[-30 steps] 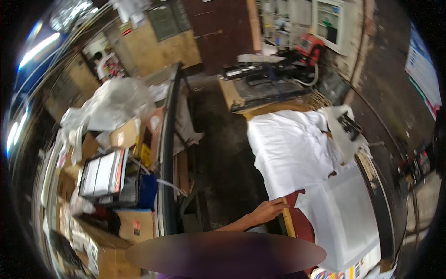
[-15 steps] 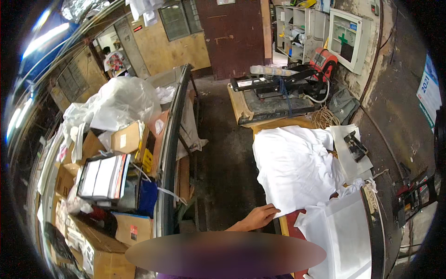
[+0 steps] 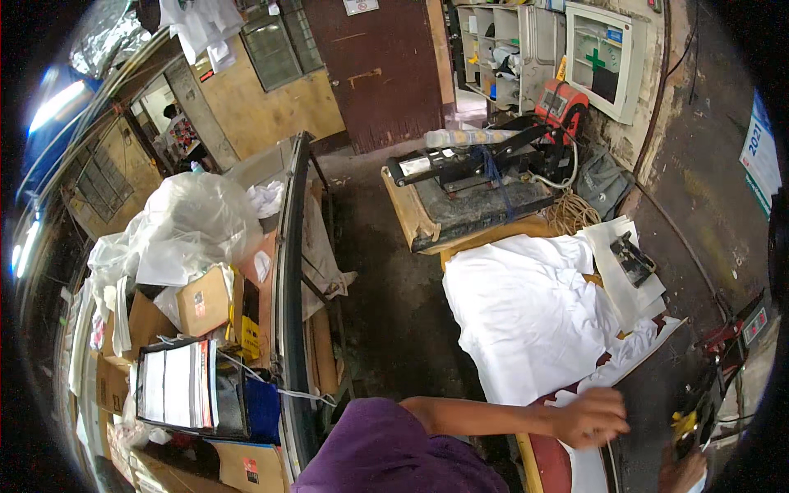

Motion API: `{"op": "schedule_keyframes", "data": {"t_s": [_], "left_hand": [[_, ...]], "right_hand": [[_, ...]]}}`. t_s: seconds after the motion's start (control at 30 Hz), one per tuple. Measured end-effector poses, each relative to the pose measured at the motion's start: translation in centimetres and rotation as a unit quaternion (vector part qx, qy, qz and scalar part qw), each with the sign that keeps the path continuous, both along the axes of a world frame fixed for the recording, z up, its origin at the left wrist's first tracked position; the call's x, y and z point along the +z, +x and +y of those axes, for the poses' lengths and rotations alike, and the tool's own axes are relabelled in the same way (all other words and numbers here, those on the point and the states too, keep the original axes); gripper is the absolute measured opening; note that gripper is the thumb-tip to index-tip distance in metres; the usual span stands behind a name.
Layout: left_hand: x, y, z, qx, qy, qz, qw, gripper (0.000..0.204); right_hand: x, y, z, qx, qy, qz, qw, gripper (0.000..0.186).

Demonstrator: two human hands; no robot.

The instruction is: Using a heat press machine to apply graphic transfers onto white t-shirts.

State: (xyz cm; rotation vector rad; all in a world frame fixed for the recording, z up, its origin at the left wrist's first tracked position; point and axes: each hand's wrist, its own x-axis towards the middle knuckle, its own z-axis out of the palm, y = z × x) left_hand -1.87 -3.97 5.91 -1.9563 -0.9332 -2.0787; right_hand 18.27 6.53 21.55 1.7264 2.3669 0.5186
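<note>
A crumpled white cloth (image 3: pixel 518 308) lies over the table on the right. My left arm reaches rightward across the view, and my left hand (image 3: pixel 590 417) hovers just below the cloth's near edge. Its fingers are curled and slightly blurred, with nothing visible in them. At the lower right my right hand (image 3: pixel 680 474) is smeared by motion and partly cut off, so its fingers cannot be read. A yellow and black object (image 3: pixel 684 424) shows just above it, too blurred to name. Under my left hand appear a dark red surface (image 3: pixel 549 450) and a strip of white sheet (image 3: pixel 585 472).
A heat press (image 3: pixel 485 152) with a red control box stands beyond the cloth. A black clamp-like part (image 3: pixel 633 259) rests on pale sheets at its right. On the left, a bench holds cardboard boxes, papers in a black tray (image 3: pixel 177 386) and a big plastic bag (image 3: pixel 193 218).
My left hand has left the cloth's corner and moved right. The translucent white sheet has gone from most of the near table, exposing a dark surface. My right hand has come into view.
</note>
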Motion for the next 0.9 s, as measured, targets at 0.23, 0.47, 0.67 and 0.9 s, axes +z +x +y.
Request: {"op": "schedule_keyframes", "data": {"t_s": [0.23, 0.47, 0.67, 0.9], "left_hand": [[10.5, 9.4, 10.9, -0.076, 0.105, 0.055, 0.99, 0.025], [8.5, 13.4, 13.6, -0.114, -0.15, 0.209, 0.959, 0.027], [2.5, 14.0, 14.7, -0.158, -0.16, 0.175, 0.958, 0.026], [2.2, 13.0, 13.8, -0.139, -0.127, 0.199, 0.962, 0.02]], "right_hand": [[-5.1, -1.5, 2.6, 0.033, 0.046, 0.065, 0.996, 0.05], [-8.9, -0.1, 6.6, 0.08, 0.09, 0.144, 0.982, 0.05], [-11.4, 2.6, 7.8, 0.125, 0.122, 0.193, 0.966, 0.051], [-12.4, 4.5, 5.2, 0.168, 0.183, 0.243, 0.938, 0.052]]}}
